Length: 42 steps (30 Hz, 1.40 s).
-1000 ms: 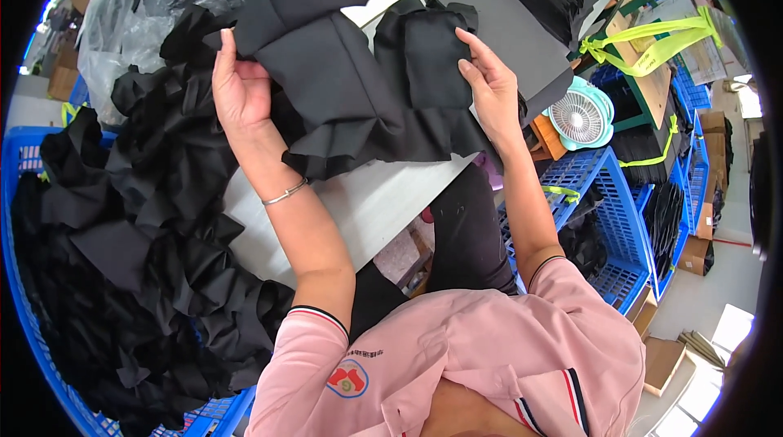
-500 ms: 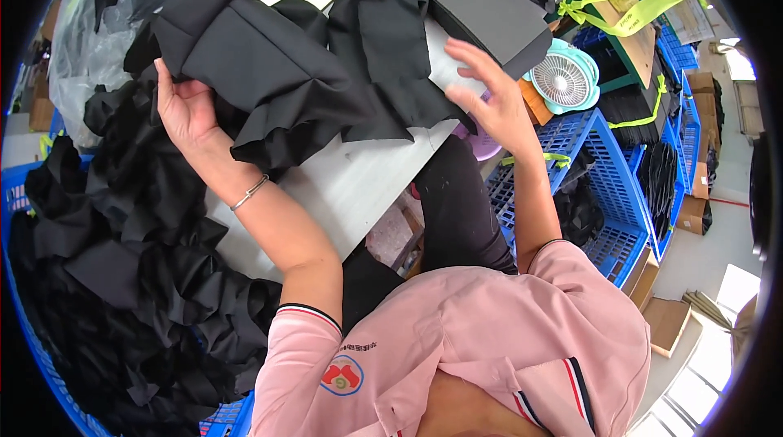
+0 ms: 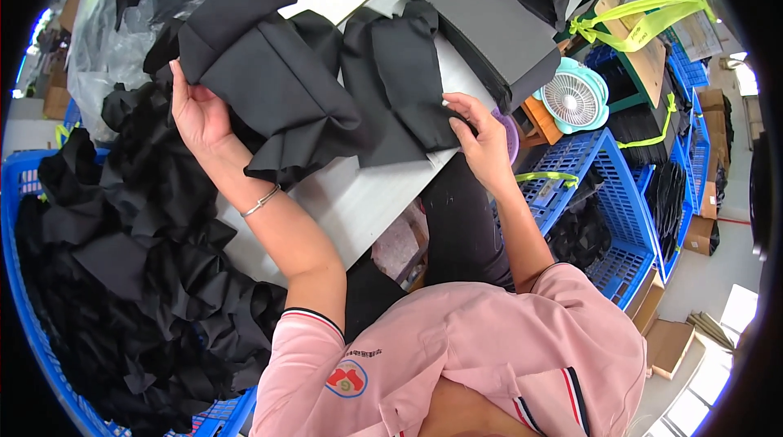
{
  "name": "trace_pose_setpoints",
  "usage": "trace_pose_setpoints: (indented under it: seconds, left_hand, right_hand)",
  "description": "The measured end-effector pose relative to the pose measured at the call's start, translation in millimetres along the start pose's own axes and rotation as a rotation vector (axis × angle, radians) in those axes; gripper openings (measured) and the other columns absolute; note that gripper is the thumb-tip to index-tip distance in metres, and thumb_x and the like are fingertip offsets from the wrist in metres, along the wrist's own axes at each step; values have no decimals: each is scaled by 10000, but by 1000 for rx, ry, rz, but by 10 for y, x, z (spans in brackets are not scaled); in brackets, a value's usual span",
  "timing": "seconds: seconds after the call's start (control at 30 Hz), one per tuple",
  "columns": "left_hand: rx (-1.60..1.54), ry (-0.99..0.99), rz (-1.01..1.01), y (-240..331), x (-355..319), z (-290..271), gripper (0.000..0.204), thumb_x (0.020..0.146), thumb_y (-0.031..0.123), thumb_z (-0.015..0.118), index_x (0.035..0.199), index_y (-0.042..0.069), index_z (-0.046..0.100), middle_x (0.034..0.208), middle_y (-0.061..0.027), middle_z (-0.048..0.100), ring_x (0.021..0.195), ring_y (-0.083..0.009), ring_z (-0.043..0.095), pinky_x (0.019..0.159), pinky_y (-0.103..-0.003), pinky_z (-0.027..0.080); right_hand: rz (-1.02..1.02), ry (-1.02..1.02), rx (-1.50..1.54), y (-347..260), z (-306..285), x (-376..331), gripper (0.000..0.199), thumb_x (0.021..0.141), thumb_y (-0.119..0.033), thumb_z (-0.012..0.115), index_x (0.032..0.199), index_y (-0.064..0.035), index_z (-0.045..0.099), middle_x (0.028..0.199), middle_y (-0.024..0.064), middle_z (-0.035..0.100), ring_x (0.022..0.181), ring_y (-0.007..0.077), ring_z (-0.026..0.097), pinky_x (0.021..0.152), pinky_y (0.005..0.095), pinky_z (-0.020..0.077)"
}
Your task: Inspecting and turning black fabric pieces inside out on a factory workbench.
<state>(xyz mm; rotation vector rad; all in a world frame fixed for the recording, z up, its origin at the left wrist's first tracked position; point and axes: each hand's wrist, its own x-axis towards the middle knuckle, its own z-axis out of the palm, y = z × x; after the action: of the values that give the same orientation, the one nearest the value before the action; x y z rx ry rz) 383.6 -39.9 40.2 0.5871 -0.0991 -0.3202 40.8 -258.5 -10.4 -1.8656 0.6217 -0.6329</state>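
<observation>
Black cloth (image 3: 273, 70): creased, lying across grey table (image 3: 342, 204). Right hand (image 3: 483, 139), spread and clear of it half a second ago, now pinches its right edge. Left hand (image 3: 204, 119) at left side; grip hidden, cannot tell. Sheet stack (image 3: 497, 21) crowds beyond; fan (image 3: 573, 99) farther right.

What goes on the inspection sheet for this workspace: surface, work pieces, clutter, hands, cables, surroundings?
Surface: pale grey table, partly covered.
Work pieces: black fabric, creased and partly folded, spread between both hands.
Clutter: loose black pieces heaped in the blue basket at left; clear plastic bag; stack of grey sheets.
Hands: left hand at the fabric's left edge; right hand at its right edge; firmness of grip unclear.
Cables: nothing seen.
Surroundings: teal fan, blue crate and open cardboard box at right.
</observation>
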Motion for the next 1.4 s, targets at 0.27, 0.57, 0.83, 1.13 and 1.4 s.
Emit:
trace_pose_setpoints:
  seconds: [0.27,0.57,0.83,1.13,1.4]
  left_hand:
    - [-31,-57,4,107,-99,155,227,1006,215,622,1130,35,685,1142,-85,718,1116,-219,654,1054,-425,476]
    - [98,-197,66,18,358,1256,288,1012,284,606,1142,38,681,1176,-121,706,1106,-263,658,1055,-446,471]
    - [236,-369,210,-53,2106,1780,461,967,247,663,1370,63,534,1302,-73,624,1270,-305,522,1063,-557,421]
    - [1122,-395,87,-1266,280,1184,522,909,352,721,1300,20,624,1157,-139,673,1068,-206,608,958,-310,448]
    - [1295,-425,-171,-1484,-363,196,515,871,297,757,1214,-65,627,1091,-148,700,983,-226,664,865,-317,509]
  right_hand:
    - [179,-91,50,-30,-124,-83,583,821,67,481,1379,-83,559,1017,48,587,1018,119,585,941,244,429]
    - [20,-109,19,89,-264,-279,467,861,95,457,1279,-28,624,1102,122,644,1057,207,623,954,281,442]
    - [-81,-152,71,18,-136,-387,430,877,121,472,1250,-16,636,1044,128,618,982,226,625,890,269,453]
    - [-68,-140,19,154,-248,-339,461,885,141,458,1265,-44,643,1026,112,596,914,206,599,840,253,455]
    - [-175,-169,-166,54,-199,-410,368,811,167,480,1080,-30,635,1018,120,574,898,304,630,800,302,490]
